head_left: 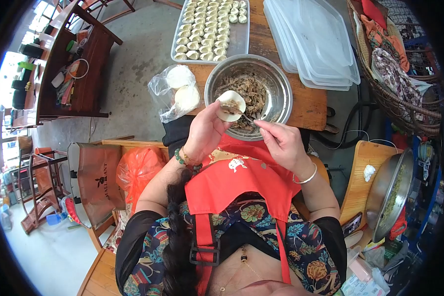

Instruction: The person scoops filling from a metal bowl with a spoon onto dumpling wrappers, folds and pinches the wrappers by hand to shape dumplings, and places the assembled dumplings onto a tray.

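My left hand (pixel 205 129) holds a round dumpling wrapper (pixel 230 99) over the near left side of a steel bowl (pixel 284 81). Brown minced filling (pixel 251 91) lies in the bowl, and a dab of it sits on the wrapper. Between the fingers of my right hand (pixel 282 143) is the handle of a spoon (pixel 246 117), its tip at the wrapper's filling. Left of the bowl, a clear plastic bag (pixel 164 96) holds stacks of round wrappers (pixel 186 98). Beyond the bowl, rows of folded dumplings (pixel 202 29) fill much of a clear plastic tray (pixel 239 45).
Stacked clear plastic lids or trays (pixel 315 44) lie on the wooden table (pixel 308 106) at the right. Farther right stand a wicker basket (pixel 419 116) with cloths and a large metal basin (pixel 389 195). A red plastic bag (pixel 140 167) and a brown bag (pixel 99 175) are at my left.
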The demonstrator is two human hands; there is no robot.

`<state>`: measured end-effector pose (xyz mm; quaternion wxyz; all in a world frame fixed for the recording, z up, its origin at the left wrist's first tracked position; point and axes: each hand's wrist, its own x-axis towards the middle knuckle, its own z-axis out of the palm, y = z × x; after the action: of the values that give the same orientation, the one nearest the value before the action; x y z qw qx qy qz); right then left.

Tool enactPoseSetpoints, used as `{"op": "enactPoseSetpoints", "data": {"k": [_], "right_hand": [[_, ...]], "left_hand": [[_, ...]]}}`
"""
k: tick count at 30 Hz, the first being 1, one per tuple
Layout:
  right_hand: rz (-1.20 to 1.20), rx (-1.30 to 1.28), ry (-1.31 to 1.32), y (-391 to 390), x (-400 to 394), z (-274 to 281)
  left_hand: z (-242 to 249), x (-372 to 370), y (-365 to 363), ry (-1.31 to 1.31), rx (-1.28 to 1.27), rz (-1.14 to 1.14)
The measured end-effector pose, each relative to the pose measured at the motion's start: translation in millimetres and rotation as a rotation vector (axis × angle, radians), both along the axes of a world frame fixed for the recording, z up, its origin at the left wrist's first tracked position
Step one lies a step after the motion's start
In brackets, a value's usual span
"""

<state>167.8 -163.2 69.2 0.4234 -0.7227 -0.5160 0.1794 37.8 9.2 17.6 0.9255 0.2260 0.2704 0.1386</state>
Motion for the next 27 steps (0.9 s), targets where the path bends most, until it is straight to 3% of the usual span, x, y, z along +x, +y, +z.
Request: {"op": "enactPoseSetpoints", "data": {"k": [8, 10, 12, 14, 20, 24, 27], "right_hand": [[-0.088, -0.07, 0.079, -4.9, 12.2, 7.8], [-0.148, -0.021, -0.142, -6.7, 21.5, 4.3], [-0.124, -0.108, -0.252, -8.4, 24.0, 0.3], [-0.018, -0.318, -0.523, -9.4, 23.7, -17.8], [0.048, -0.39, -0.572, -3.2, 7.7, -48.2], [0.106, -0.485, -0.579, -0.5, 2.0, -26.8], [0.092, -0.302, -0.654, 2.7, 1.2, -14.7]], "left_hand": [[-8.8, -3.0, -1.5, 0.009, -0.024, 0.026], [-16.9, -5.4, 1.4, 0.009, 0.001, 0.062], [-20.5, -10.6, 4.3, 0.015, 0.043, 0.048], [-20.5, -12.6, 4.9, 0.022, 0.086, 0.032], [-7.5, -15.9, 6.8, 0.015, 0.022, 0.053], [-4.1, -17.3, 11.0, -0.002, -0.054, 0.036], [-3.2, -17.8, 10.2, -0.008, -0.073, 0.007]]}}
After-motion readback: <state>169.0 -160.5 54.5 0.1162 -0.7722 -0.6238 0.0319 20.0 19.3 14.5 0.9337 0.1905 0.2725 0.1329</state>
